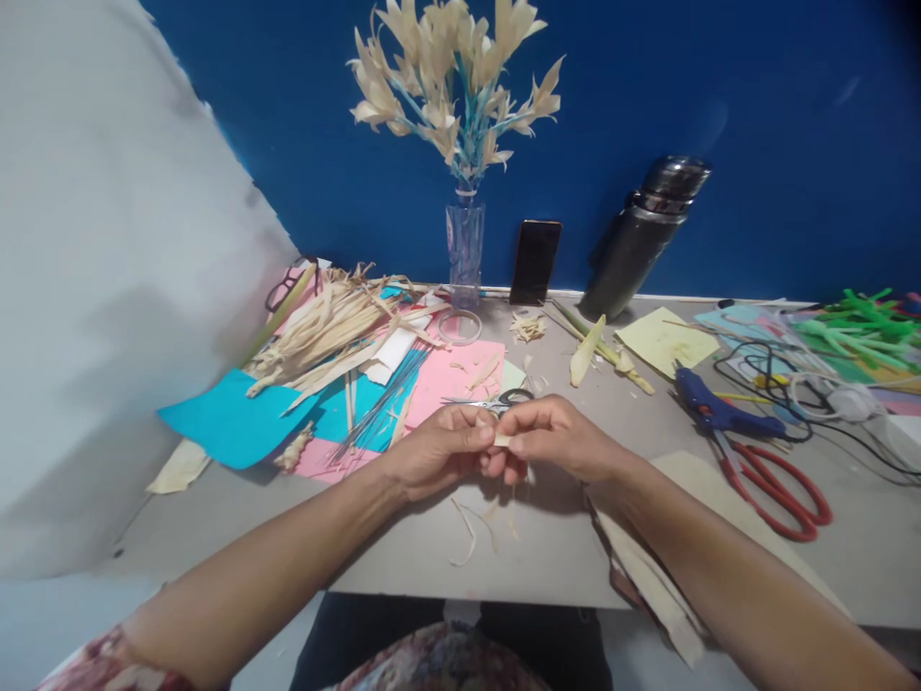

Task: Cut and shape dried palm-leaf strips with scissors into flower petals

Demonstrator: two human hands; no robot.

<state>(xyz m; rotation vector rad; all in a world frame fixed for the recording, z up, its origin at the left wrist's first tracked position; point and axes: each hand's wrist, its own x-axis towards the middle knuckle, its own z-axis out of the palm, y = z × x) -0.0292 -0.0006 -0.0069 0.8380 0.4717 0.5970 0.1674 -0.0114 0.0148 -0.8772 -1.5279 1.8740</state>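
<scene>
My left hand and my right hand meet above the front middle of the table. Between their pinched fingertips is a small pale piece of dried husk, gripped from both sides. Just beyond the fingers lie small scissors with black handles, partly covered by my hands. Thin husk shreds are scattered on the table below. Past the left hand, a pink sheet carries husk scraps, and thin wires rest beside it.
A large pile of dried husks covers blue sheets at left. Behind stand a bottle of husk flowers, a phone and a flask. At right lie a blue glue gun, red-handled scissors and cables.
</scene>
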